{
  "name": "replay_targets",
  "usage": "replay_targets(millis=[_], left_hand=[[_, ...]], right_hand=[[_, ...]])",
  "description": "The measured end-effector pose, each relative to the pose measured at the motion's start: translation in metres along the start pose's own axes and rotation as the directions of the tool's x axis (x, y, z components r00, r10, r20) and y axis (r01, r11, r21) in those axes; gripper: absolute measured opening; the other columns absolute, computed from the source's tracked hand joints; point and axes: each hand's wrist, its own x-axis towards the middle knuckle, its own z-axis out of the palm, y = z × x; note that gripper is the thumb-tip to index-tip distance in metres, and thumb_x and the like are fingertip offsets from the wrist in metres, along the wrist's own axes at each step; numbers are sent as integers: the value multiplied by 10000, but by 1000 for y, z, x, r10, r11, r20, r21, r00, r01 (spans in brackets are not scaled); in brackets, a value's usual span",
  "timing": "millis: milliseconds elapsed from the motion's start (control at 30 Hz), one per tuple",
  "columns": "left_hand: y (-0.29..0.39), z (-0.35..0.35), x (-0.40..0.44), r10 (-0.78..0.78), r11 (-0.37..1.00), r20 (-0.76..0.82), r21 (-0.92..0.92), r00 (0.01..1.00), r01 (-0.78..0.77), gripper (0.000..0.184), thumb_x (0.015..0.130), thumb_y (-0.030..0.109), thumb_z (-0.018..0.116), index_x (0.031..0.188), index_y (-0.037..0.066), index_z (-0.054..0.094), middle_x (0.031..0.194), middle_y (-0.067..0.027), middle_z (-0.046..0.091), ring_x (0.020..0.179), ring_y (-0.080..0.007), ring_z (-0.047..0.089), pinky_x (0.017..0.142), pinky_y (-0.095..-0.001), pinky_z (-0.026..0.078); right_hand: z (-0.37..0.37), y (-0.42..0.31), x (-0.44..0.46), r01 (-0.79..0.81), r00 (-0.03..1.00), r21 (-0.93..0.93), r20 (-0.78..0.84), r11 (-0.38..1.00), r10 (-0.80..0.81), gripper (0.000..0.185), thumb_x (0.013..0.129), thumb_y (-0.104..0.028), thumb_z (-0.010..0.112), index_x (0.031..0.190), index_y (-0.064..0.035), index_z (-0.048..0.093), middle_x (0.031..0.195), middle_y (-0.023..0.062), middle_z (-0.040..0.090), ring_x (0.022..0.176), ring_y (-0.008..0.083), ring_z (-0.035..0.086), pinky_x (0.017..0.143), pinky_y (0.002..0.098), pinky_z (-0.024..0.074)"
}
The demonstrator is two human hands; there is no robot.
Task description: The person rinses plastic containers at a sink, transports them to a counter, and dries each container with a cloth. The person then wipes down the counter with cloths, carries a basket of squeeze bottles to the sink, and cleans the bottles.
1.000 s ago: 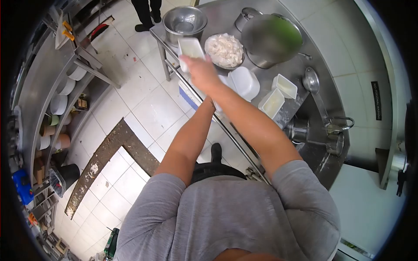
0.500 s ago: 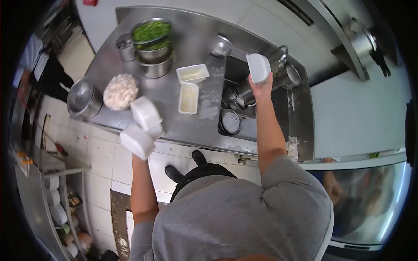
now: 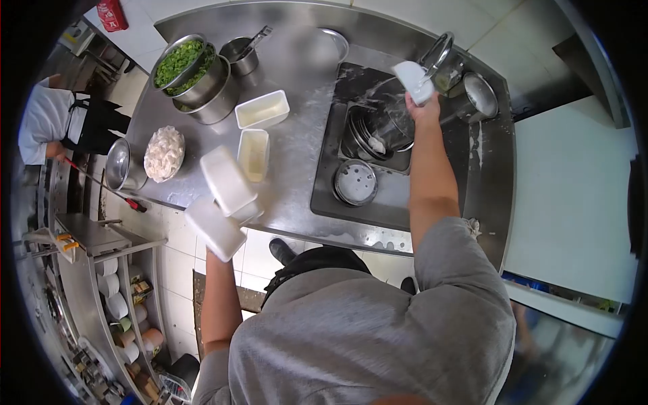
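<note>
My right hand (image 3: 424, 109) holds a white rectangular container (image 3: 413, 81) under the curved faucet (image 3: 442, 48), over the sink's far right side. At the counter's front edge, a white container (image 3: 216, 228) covers most of my left hand, which holds it; its fingers are hidden. Touching or overlapping that container is another white container (image 3: 228, 181), with part of a further one below it. Two open white tubs (image 3: 263, 110) (image 3: 254, 155) stand on the counter just beyond. Black round pans (image 3: 356, 182) and other cookware lie in the sink (image 3: 324, 196).
Bowls of chopped greens (image 3: 179, 65), a bowl of pale food (image 3: 164, 154) and a metal bowl (image 3: 119, 164) stand at left on the steel counter (image 3: 297, 169). Another person (image 3: 50, 121) holds a red-ended stick beyond. A shelf (image 3: 101, 255) of dishes stands at lower left.
The view has swung round toward the sink. My hands, together on a white container earlier, are now far apart. My right hand has carried a container to the faucet.
</note>
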Motion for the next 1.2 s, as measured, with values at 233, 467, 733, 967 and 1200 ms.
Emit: replay_targets(millis=[233,467,733,967,1200], left_hand=[[-51,95,50,-27,997,135,-64,990,36,410,909,328,473,1247,96,456,1173,-111,552,1033,-268,576,858,-440,506],[-60,163,37,35,972,165,-234,986,4,429,906,363,468,1250,107,455,1157,-109,561,1042,-273,573,860,-449,504],[-22,211,-7,143,983,192,-142,971,-116,379,905,323,476,1212,102,496,1128,-104,586,1012,-265,589,857,-435,501],[-45,126,2,305,927,49,-242,951,-286,350,891,314,498,1156,90,544,1091,-98,606,973,-268,605,832,-447,508],[-39,95,-4,354,917,123,-241,927,-318,359,901,341,476,1151,94,549,1082,-89,612,967,-263,608,816,-450,511]], right_hand=[[16,21,-132,596,777,-783,618,177,120,329,885,11,459,1208,-48,482,1127,71,549,1018,158,533,829,272,432],[65,34,-242,315,686,-294,728,902,-2,365,896,45,398,1250,-22,463,1139,110,559,1063,215,536,950,325,398],[49,96,-250,-439,779,-90,458,894,429,452,901,33,396,1344,-32,336,1358,120,394,1248,253,398,1075,401,315],[56,130,-264,-576,566,-194,606,794,559,324,886,46,429,1208,7,436,1216,101,503,1137,222,488,993,373,409],[38,144,-304,-576,635,-401,329,712,699,292,856,24,395,1137,17,476,1149,126,532,1013,250,544,851,380,465]])
